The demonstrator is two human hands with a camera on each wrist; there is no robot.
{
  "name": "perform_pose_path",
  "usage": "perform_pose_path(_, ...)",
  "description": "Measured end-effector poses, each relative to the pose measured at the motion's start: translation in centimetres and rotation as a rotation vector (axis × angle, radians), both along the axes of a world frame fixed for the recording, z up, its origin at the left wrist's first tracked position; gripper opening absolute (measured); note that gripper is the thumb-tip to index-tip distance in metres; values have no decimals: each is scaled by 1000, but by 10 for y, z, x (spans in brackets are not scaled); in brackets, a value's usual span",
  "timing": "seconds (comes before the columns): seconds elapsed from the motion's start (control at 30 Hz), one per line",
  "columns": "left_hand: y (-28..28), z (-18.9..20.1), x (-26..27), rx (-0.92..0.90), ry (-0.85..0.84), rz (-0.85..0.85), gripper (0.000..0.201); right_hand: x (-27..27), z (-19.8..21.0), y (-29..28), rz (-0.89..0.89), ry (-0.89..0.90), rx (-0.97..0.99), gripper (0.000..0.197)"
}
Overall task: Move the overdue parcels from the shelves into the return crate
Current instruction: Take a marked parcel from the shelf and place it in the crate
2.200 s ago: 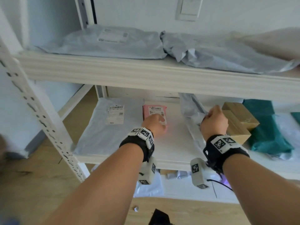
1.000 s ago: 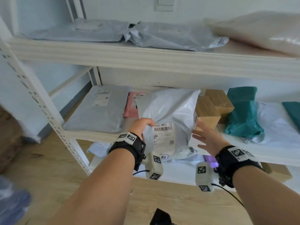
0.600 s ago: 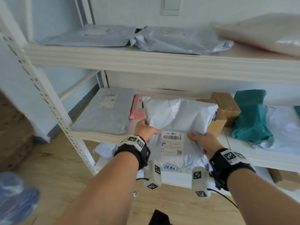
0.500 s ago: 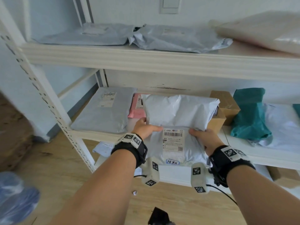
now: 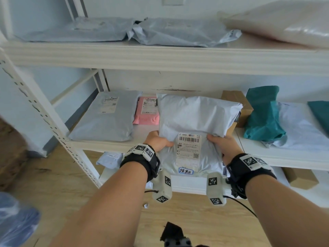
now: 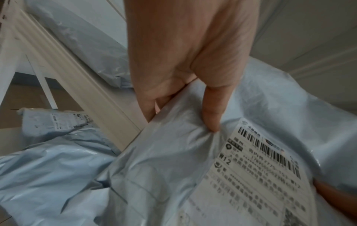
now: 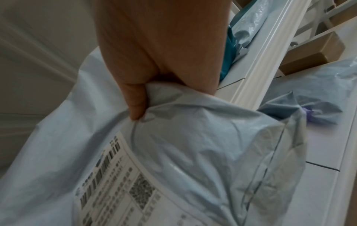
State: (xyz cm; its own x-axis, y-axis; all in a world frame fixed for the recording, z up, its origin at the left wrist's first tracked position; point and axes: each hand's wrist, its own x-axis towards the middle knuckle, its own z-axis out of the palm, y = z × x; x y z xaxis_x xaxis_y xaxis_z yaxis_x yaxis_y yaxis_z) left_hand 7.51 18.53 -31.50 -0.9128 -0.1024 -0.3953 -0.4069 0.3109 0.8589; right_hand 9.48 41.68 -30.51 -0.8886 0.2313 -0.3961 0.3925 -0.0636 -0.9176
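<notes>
I hold a pale grey poly-mailer parcel (image 5: 194, 120) in front of the middle shelf (image 5: 110, 145), its barcode label and a small blue-edged handwritten sticker (image 5: 186, 171) facing me. My left hand (image 5: 158, 141) grips its left edge, thumb on top (image 6: 211, 116). My right hand (image 5: 222, 145) grips the right edge, thumb pressed into the plastic (image 7: 136, 107). The parcel (image 6: 212, 168) hangs partly past the shelf's front edge. The same parcel (image 7: 193, 152) fills the right wrist view. No crate is in view.
On the middle shelf lie a grey mailer (image 5: 106, 116), a pink mailer (image 5: 146, 111), cardboard boxes (image 5: 236, 104) and teal bags (image 5: 263, 113). The top shelf (image 5: 160, 57) carries more grey mailers. Parcels lie on the bottom shelf (image 5: 110, 157). A blue bag (image 5: 16, 216) sits low left on the wooden floor.
The grey parcel was pulled up from the shelf and turned label-forward; my right hand closed on its right edge. Since half a second ago it has come slightly closer and lower.
</notes>
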Motion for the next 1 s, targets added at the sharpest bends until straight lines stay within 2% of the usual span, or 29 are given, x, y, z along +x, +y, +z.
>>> perform_pose_path(0.13,6,-3,5,-2,7,-15,54,6,-6,5,-22,-2,-3,37)
perform_pose_path(0.33,13,-18,12,7,-46,-47,51,19,-18,10,-58,-46,-34,26)
perform_pose_path(0.43,18,-25,11,2,-94,-107,49,26,-19,13,-83,-53,-24,14)
perform_pose_path(0.57,24,-29,5,15,-131,-164,50,33,-18,16,-172,-56,-5,7)
perform_pose_path(0.67,28,-30,-2,14,-152,-209,46,40,-18,18,-237,-65,17,12)
perform_pose_path(0.83,42,-34,-11,52,-173,-266,60,56,-14,19,-337,-102,69,13)
perform_pose_path(1.0,65,-39,-10,82,-208,-363,58,81,-17,24,-472,-98,83,8)
